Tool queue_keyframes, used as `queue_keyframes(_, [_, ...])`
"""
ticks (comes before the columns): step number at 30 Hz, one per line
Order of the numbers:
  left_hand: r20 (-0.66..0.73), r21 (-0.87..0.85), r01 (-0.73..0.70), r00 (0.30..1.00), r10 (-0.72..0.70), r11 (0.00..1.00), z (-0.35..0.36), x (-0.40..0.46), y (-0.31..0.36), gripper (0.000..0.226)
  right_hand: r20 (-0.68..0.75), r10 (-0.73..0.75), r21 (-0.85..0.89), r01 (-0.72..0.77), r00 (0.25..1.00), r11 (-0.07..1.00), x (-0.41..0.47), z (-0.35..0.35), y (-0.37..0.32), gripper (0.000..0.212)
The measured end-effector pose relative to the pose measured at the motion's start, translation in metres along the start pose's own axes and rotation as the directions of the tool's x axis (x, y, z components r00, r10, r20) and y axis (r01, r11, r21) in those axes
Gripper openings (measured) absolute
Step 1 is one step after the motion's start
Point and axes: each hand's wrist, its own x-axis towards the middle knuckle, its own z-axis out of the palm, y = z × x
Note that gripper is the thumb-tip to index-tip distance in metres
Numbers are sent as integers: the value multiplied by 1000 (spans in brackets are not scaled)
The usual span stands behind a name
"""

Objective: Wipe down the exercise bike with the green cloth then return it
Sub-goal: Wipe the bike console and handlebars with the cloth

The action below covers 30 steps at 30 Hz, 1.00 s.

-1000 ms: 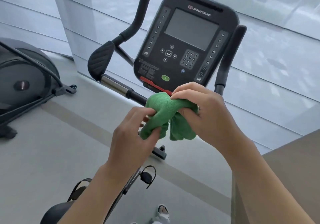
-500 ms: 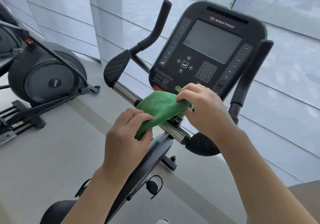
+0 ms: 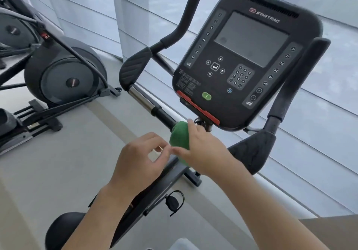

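**Green cloth wrapped on the bike's handlebar**

Pale grey floor (image 3: 58, 172) and wide window blinds (image 3: 329, 133) lay behind the black exercise bike (image 3: 248, 60). Another dark grey gym machine (image 3: 64, 75) stood well apart on the left side.

The soft, fuzzy green cloth (image 3: 179, 136) sat bunched around the bike's black handlebar bar (image 3: 164, 117), just below the big flat console. The right hand (image 3: 205, 153) held the cloth there, with its fingers curled over the top and its thumb under, so the cloth hugged the bar. The left hand (image 3: 139, 162) hung just beside it. Its fingers were loosely bent with the tips close together near the cloth's edge. I could not tell if they pinched the cloth or only touched it.

The step looked like the start of wiping the handlebar. To do it well, the right hand would need to squeeze gently and slide along the bar toward the shiny silver metal tube (image 3: 141, 99), turning a little to reach all the way round. The ribbed rubber elbow pad (image 3: 135, 69) looked bumpy, so it would likely need extra rubbing. The smooth, glossy screen would want only a light touch, so no buttons got pressed.
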Motion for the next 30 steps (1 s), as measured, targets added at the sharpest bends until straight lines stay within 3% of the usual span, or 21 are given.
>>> queue_keyframes(3, [-16,-10,26,1000,-26,1000,-2,3,-6,16,-110,64,-106,-76,992,991,14,21,-5,83])
queue_keyframes(7, [-26,21,31,999,-30,999,-1,10,-22,12,-202,22,-123,-47,979,991,29,29,-9,55])
queue_keyframes(9, [-40,63,31,999,-28,998,-2,16,-31,10,-215,-16,-114,-9,976,993,40,29,-12,52])
queue_keyframes(13, [-36,148,79,997,-74,986,-14,41,-51,43,-268,-88,-160,46,959,986,75,29,-33,45])
queue_keyframes(21, [179,267,75,976,-126,961,-21,67,-91,73,-237,-70,-52,60,969,997,117,21,-65,43])
queue_keyframes(26, [195,246,95,970,-145,965,-18,64,-94,77,-147,-30,-32,26,989,999,114,15,-61,35])
queue_keyframes(30, [202,273,67,971,-125,960,-19,65,-91,72,-202,-57,-182,20,978,983,90,22,-46,28])
